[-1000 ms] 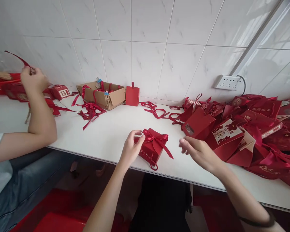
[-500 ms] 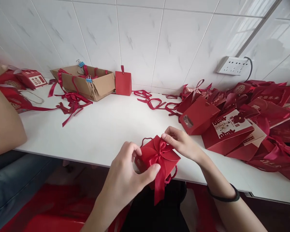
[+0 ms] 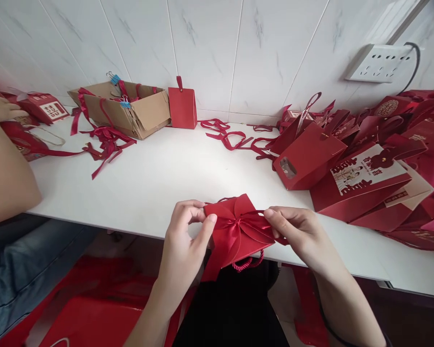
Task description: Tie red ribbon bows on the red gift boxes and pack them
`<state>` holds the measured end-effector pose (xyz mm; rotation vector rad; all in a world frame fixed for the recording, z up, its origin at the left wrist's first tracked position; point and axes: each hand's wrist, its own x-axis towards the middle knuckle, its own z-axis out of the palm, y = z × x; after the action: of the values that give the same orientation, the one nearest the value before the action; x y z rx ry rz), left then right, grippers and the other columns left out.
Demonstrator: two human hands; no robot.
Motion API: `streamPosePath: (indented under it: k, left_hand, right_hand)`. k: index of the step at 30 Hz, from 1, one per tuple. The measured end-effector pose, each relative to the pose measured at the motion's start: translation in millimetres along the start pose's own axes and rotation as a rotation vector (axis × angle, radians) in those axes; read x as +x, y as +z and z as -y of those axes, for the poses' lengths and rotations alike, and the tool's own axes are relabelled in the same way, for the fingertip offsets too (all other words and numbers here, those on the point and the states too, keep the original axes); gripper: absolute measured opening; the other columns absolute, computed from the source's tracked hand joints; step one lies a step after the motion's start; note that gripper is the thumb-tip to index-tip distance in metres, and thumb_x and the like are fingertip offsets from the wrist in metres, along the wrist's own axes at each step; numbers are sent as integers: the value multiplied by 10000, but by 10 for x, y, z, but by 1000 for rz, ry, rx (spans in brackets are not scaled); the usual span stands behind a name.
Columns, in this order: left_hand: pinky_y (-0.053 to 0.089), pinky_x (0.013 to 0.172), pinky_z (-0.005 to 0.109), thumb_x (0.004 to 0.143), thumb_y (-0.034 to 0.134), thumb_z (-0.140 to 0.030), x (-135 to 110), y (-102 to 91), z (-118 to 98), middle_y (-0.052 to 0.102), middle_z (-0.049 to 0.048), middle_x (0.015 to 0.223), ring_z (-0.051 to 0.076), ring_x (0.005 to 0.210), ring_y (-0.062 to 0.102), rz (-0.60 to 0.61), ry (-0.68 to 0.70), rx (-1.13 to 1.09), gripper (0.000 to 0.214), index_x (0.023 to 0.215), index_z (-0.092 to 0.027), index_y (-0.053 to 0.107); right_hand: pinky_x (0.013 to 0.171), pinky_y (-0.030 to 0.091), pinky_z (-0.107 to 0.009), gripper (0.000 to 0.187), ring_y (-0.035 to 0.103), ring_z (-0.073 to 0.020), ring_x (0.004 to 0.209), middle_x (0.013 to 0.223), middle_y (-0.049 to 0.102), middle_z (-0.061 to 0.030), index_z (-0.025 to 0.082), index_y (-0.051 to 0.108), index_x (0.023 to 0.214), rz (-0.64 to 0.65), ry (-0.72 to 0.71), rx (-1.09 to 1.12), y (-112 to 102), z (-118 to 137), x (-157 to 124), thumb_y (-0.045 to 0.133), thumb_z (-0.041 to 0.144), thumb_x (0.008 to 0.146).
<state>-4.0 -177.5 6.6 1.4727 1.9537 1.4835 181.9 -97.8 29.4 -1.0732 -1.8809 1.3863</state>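
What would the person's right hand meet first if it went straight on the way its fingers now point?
Probably the knot of the shiny red ribbon bow on the square-topped red card box; the right hand pinches the bow's side. Its height above the box is unclear.

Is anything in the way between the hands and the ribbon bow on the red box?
Nothing visible: the right hand pinches the bow at its right side, and the left hand is right at the box's left edge.
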Motion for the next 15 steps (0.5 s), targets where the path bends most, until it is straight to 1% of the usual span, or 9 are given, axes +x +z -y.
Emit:
streamPosePath:
  k: [2,4,5,7,8,10,12,15]
  left_hand:
    - [462,640,239,850,510,-390,0,-8,-28,513,20,828,144,788,549,-16,-78,4,231,719,-204,465]
    - [420,551,222,843,484,-460,-10,-42,-79,480,-8,722,124,654,494,17,-184,11,290,709,-207,444]
    - [391,519,214,842,466,-489,-18,-62,-106,447,-21,663,117,611,462,51,-231,10,326,686,-206,426]
    - [346,493,203,836,454,-523,-32,-95,-148,371,-38,584,105,558,400,119,-283,3,387,635,-200,381]
    - [330,485,199,830,464,-526,-35,-102,-158,347,-41,571,99,544,376,143,-289,-3,406,616,-196,363]
    - [304,468,193,825,490,-512,-29,-98,-150,327,-45,565,88,521,339,194,-289,-20,417,603,-192,343]
    - [289,456,190,839,490,-482,-12,-75,-118,315,-48,562,81,505,316,230,-274,-46,402,606,-191,339]
    - [261,442,191,864,472,-424,6,-35,-63,275,-51,554,79,491,276,220,-225,-87,380,606,-193,316]
  right_hand:
    - [444,199,-236,543,221,-79,476,506,267,42,193,324,515,54,22,5,-16,-24,-18,464,601,844]
    - [447,189,-237,550,206,-81,483,521,244,48,198,298,540,84,31,22,-37,-48,0,442,639,836]
    - [456,194,-236,542,216,-84,494,537,255,47,198,314,561,80,22,27,-48,-55,20,430,650,837]
    - [490,237,-232,503,281,-98,542,594,326,33,192,389,634,60,-21,27,-69,-56,79,436,650,838]
    - [511,262,-229,480,314,-103,572,628,360,26,191,420,678,61,-41,29,-74,-49,112,457,643,833]
    - [541,294,-226,440,354,-108,610,675,401,20,189,454,740,101,-44,52,-73,-25,175,493,618,830]
    - [535,287,-221,425,347,-97,594,661,396,26,183,452,721,148,-7,94,-56,-2,217,509,587,839]
    - [505,249,-217,425,305,-78,550,616,372,36,174,427,656,169,53,166,-24,1,218,522,539,854]
